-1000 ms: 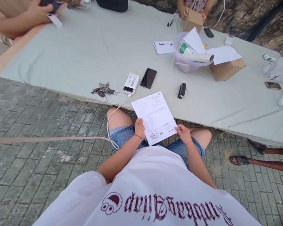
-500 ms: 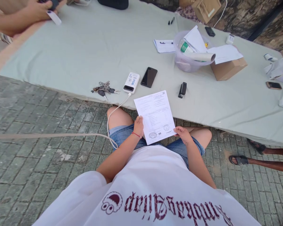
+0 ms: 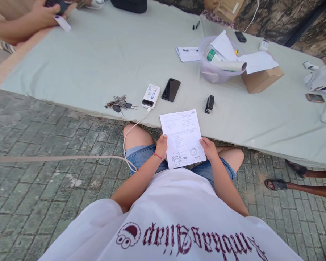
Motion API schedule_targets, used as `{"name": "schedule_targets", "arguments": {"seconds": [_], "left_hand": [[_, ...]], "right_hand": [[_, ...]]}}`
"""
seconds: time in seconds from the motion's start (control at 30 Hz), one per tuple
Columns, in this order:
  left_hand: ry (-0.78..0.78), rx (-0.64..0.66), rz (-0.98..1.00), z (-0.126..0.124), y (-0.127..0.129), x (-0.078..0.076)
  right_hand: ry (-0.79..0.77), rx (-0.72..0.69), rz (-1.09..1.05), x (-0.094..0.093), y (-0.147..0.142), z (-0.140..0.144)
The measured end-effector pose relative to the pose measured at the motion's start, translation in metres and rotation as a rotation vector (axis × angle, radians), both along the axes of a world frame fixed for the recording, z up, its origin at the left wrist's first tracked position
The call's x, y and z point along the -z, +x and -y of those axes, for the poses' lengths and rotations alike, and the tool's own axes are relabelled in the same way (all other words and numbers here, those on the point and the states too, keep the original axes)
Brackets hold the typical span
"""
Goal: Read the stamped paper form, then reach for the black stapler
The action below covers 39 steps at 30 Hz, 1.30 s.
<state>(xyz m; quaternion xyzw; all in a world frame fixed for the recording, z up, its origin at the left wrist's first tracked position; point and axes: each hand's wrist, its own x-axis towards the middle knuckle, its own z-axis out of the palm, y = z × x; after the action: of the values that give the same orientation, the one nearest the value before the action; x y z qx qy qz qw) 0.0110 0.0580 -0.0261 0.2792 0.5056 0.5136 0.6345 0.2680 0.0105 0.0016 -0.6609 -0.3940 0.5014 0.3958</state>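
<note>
A: What are the two hands holding?

B: A white rectangular printed paper sheet (image 3: pixel 180 134), just below the centre of the frame. The left hand (image 3: pixel 161 146) has its fingers pinching the left edge; the right hand (image 3: pixel 209 148) has its fingers pinching the right edge.

A: Does it rest on the pale green cloth-covered tabletop (image 3: pixel 97 61)?

B: I can't tell. Its top overlaps the near edge in view; its lower part is over the blue denim shorts (image 3: pixel 143 156).

A: What's nearest?

B: Above the sheet, a flat black smartphone (image 3: pixel 171 90). Left of that, a white rectangular device (image 3: pixel 151 96) with a white cable (image 3: pixel 143 118) attached, then a bunch of dark-headed metal keys (image 3: pixel 121 104). Right of the sheet's top, a small black stapler (image 3: pixel 209 104).

A: And farther off?

B: Upper right, a translucent lilac plastic tub (image 3: pixel 213 78), beside a brown cardboard box (image 3: pixel 263 80). Upper left, another person's hand (image 3: pixel 47 12).
</note>
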Motion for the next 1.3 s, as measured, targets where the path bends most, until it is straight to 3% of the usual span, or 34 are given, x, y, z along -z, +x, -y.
{"name": "schedule_targets", "arguments": {"seconds": [0.13,0.33,0.5,0.77,0.93,1.17,1.3], "left_hand": [[0.003,0.012,-0.010,0.001,-0.001,0.000],[-0.047,0.054,0.104,0.002,-0.003,-0.003],[-0.085,0.120,0.138,0.007,-0.004,-0.006],[-0.136,0.267,0.073,0.026,-0.007,0.008],[-0.162,0.242,0.058,0.024,-0.009,0.000],[-0.097,0.308,-0.025,0.026,-0.007,-0.005],[-0.158,0.342,0.114,0.029,-0.008,-0.010]], "right_hand": [[0.006,0.021,0.059,0.003,-0.001,-0.002],[-0.067,0.089,-0.219,0.012,0.001,0.009],[-0.086,0.155,-0.238,0.009,0.003,0.013],[-0.025,0.285,-0.206,0.011,0.018,0.010],[-0.018,0.340,-0.217,0.013,0.021,0.013],[0.000,0.348,-0.212,0.009,0.019,0.014],[-0.044,0.380,-0.332,0.010,0.016,0.014]]}}
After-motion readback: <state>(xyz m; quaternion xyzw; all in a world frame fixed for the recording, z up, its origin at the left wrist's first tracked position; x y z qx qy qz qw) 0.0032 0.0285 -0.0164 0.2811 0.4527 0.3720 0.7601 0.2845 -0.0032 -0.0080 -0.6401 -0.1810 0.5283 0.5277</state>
